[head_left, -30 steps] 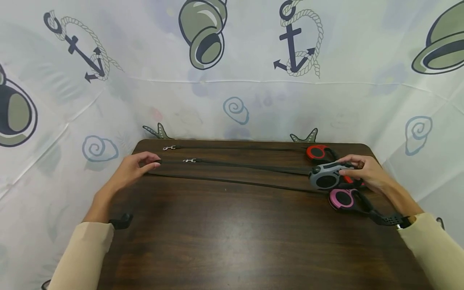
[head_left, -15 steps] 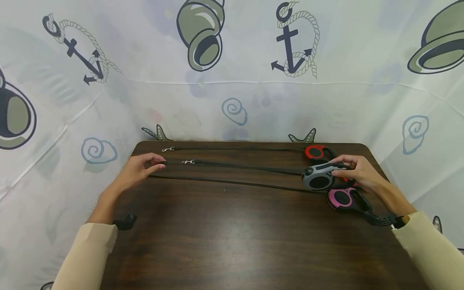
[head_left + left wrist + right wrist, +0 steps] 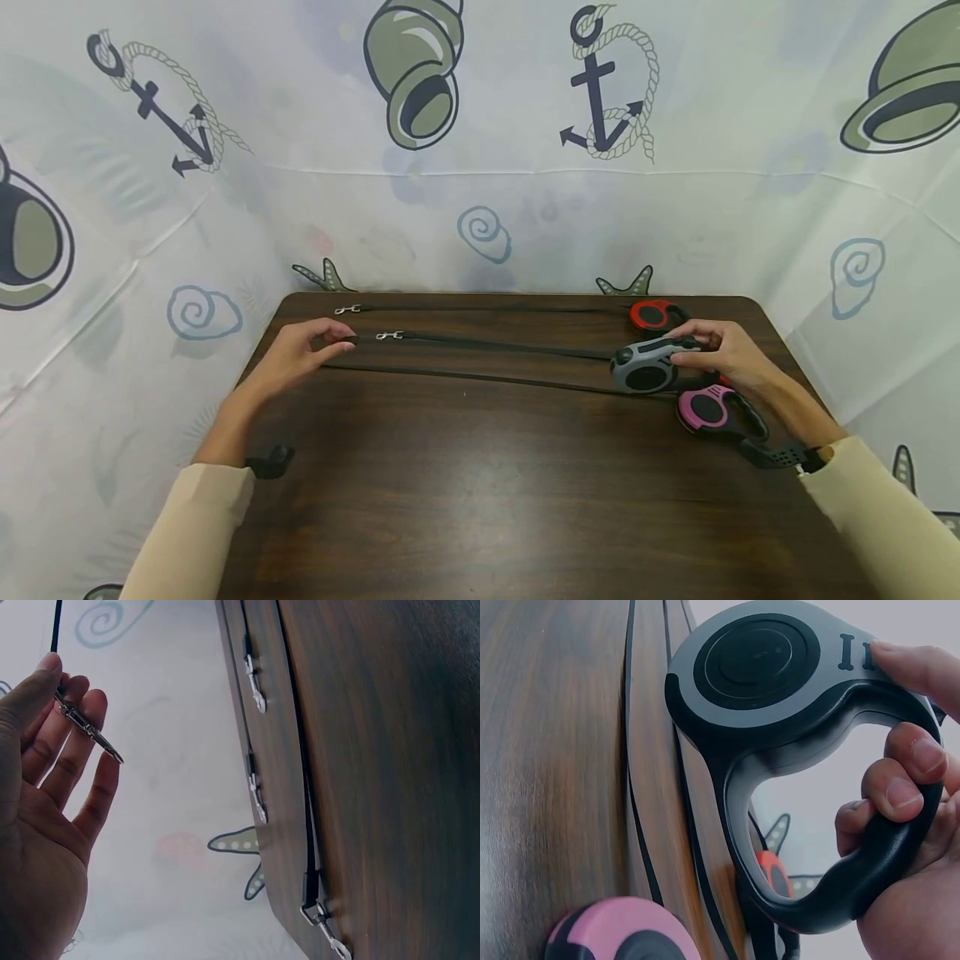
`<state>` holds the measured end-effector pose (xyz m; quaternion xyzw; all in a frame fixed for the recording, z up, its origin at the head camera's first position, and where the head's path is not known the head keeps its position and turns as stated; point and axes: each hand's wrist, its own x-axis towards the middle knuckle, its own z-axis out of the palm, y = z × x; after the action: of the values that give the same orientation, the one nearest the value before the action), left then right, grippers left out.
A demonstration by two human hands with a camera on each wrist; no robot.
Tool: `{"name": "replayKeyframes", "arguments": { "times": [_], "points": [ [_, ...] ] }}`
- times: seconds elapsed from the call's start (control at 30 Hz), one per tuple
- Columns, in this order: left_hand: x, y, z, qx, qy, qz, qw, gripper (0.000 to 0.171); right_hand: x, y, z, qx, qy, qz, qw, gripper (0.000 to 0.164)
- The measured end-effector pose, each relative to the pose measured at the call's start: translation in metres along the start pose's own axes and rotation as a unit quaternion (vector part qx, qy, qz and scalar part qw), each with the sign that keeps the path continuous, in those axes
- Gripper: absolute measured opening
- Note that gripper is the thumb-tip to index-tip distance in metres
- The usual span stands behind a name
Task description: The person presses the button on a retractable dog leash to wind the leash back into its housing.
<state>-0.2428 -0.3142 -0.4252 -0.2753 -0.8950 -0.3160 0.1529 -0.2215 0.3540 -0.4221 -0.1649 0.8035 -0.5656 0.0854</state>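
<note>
My left hand [image 3: 303,354] pinches the end of a black leash strap [image 3: 56,630] between thumb and forefinger. A metal snap hook [image 3: 84,726] at that end hangs across the other fingers. My right hand [image 3: 720,358] holds a grey and black retractable leash [image 3: 643,367] above the table's right side. Its fingers curl round the loop handle [image 3: 900,859], with the thumb up on the grey casing. Close below lies a pink retractable leash [image 3: 705,408], and a red one [image 3: 652,314] lies farther back. Another red leash is mostly hidden behind the grey one.
Three black straps run leftward across the dark wooden table [image 3: 480,483], ending in metal hooks. Two hooks, a back one [image 3: 347,309] and a middle one [image 3: 389,336], show near my left hand. A white patterned curtain [image 3: 337,217] stands behind the table.
My left hand has moved right with the strap end. My right hand has shifted left with the grey leash, so the hands are closer together. The leashes on the table stay put.
</note>
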Motion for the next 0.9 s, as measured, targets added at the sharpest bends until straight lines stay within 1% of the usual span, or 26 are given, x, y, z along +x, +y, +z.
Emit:
{"name": "replayKeyframes", "arguments": {
  "times": [0.2,0.33,0.53,0.8,0.9],
  "points": [
    [0.001,0.003,0.003,0.0,-0.002,0.0,1.0,0.021,0.004,-0.002,0.005,0.007,-0.012,-0.015,1.0,0.023],
    [0.001,0.005,0.005,-0.002,-0.006,-0.005,1.0,0.02,0.006,-0.002,0.007,0.0,-0.01,-0.018,1.0,0.024],
    [0.003,0.01,0.007,-0.012,-0.01,-0.003,0.9999,0.02,0.007,-0.004,0.011,-0.007,-0.008,-0.019,1.0,0.026],
    [0.008,0.017,0.016,-0.025,-0.013,0.004,0.9996,0.019,0.011,-0.004,0.019,-0.005,-0.011,-0.022,1.0,0.029],
    [0.011,0.02,0.02,-0.028,-0.017,0.009,0.9994,0.019,0.013,-0.003,0.022,0.006,-0.014,-0.023,1.0,0.029]
  ]
}}
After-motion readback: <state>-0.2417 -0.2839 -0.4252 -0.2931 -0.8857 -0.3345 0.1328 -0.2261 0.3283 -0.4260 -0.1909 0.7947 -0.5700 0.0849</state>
